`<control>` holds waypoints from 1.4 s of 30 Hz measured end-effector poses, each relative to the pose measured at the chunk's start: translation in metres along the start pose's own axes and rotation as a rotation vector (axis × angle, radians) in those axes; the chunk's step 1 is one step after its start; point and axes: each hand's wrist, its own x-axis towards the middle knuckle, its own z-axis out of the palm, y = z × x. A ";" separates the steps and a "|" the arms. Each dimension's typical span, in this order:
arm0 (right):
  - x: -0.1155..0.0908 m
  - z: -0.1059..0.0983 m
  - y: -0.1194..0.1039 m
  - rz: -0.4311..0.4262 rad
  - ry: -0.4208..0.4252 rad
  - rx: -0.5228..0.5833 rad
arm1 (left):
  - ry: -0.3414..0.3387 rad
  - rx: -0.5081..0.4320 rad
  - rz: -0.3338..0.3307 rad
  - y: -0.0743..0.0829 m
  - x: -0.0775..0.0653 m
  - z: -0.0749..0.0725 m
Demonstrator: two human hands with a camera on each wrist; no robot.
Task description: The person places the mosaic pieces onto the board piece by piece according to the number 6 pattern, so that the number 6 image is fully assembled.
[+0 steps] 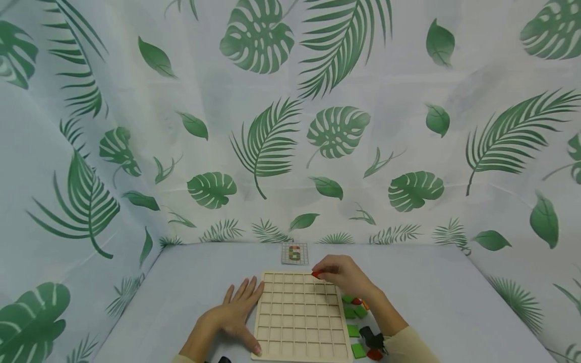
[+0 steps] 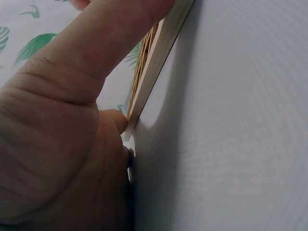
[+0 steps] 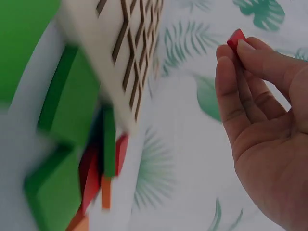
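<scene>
The right hand pinches a small red piece between thumb and fingertips, holding it above the far edge of the board, toward the right corner. In the right wrist view the piece shows a pointed corner sticking up past the thumb, and it is apart from the board.

The left hand lies along the board's left side with its fingers straight and spread. Its fingertips are by the rim near the far corner, and the thumb touches the rim at the near left corner.

The board is pale wood, divided by thin ridges into a grid of square cells, and lies flat on the table.

Just beyond it is a card with a coloured figure, perhaps a 6, on a grid.

Along the board's right side lie flat green pieces, with other red pieces and an orange piece among them, partly under the right forearm. A cloth printed with green leaves hangs behind the table.
</scene>
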 end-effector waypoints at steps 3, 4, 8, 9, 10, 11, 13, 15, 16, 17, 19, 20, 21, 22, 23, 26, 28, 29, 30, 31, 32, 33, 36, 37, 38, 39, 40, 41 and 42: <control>0.010 0.007 -0.004 0.015 -0.010 -0.041 | 0.005 0.010 0.002 0.000 0.001 0.000; 0.012 0.009 -0.005 0.019 -0.016 -0.052 | 0.005 0.011 0.003 0.000 0.001 0.000; 0.022 0.017 -0.007 0.043 -0.036 -0.061 | 0.001 0.017 -0.001 0.001 0.001 0.000; 0.024 0.018 -0.007 0.043 -0.040 -0.059 | -0.001 0.018 -0.003 0.002 0.001 -0.001; 0.026 0.019 -0.007 0.045 -0.045 -0.053 | -0.003 0.017 -0.006 0.002 0.001 -0.001; 0.028 0.021 -0.007 0.053 -0.046 -0.051 | -0.004 0.019 -0.009 0.003 0.001 -0.002; 0.032 0.023 -0.008 0.065 -0.049 -0.052 | -0.007 0.022 -0.014 0.004 0.001 -0.002; 0.035 0.026 -0.009 0.082 -0.053 -0.051 | -0.008 0.024 -0.016 0.004 0.002 -0.003; 0.037 0.027 -0.009 0.091 -0.058 -0.049 | -0.008 0.027 -0.018 0.004 0.002 -0.003; 0.039 0.029 -0.009 0.101 -0.061 -0.051 | -0.008 0.029 -0.020 0.003 0.002 -0.003; 0.042 0.033 -0.010 0.107 -0.080 -0.055 | -0.010 0.029 -0.022 0.003 0.003 -0.003; 0.044 0.034 -0.011 0.106 -0.089 -0.057 | -0.011 0.027 -0.025 0.002 0.003 -0.003; 0.046 0.036 -0.011 0.105 -0.100 -0.063 | -0.012 0.026 -0.027 0.002 0.003 -0.003; 0.048 0.038 -0.011 0.107 -0.110 -0.069 | -0.012 0.024 -0.029 0.002 0.003 -0.004; 0.050 0.041 -0.011 0.106 -0.119 -0.080 | -0.012 0.023 -0.030 0.001 0.003 -0.004; 0.055 0.047 -0.010 0.103 -0.140 -0.116 | -0.012 0.021 -0.031 0.000 0.003 -0.003; 0.058 0.051 -0.008 0.105 -0.149 -0.136 | -0.010 0.021 -0.029 -0.001 0.003 -0.002; 0.060 0.053 -0.007 0.106 -0.154 -0.148 | -0.010 0.021 -0.027 -0.002 0.003 -0.002; 0.061 0.054 -0.007 0.107 -0.159 -0.156 | -0.010 0.018 -0.026 -0.003 0.003 -0.002; 0.061 0.056 -0.007 0.110 -0.165 -0.163 | -0.010 0.020 -0.025 -0.003 0.003 -0.001; 0.062 0.057 -0.007 0.111 -0.170 -0.169 | -0.010 0.021 -0.023 -0.003 0.003 -0.001; 0.062 0.058 -0.006 0.114 -0.174 -0.175 | -0.010 0.020 -0.021 -0.004 0.003 -0.001; 0.062 0.060 -0.006 0.113 -0.188 -0.189 | -0.009 0.019 -0.014 -0.003 0.003 -0.001; 0.062 0.060 -0.006 0.109 -0.193 -0.195 | -0.009 0.020 -0.012 -0.003 0.003 -0.001; 0.061 0.060 -0.006 0.105 -0.196 -0.197 | -0.008 0.019 -0.010 -0.003 0.002 -0.001; 0.061 0.060 -0.006 0.099 -0.197 -0.197 | -0.006 0.017 -0.009 -0.003 0.002 -0.001; 0.061 0.061 -0.006 0.087 -0.198 -0.199 | -0.005 0.017 -0.008 -0.003 0.002 -0.001; 0.061 0.061 -0.006 0.080 -0.199 -0.202 | -0.004 0.016 -0.009 -0.003 0.001 -0.001; 0.062 0.061 -0.006 0.078 -0.202 -0.205 | -0.004 0.014 -0.009 -0.002 0.001 -0.001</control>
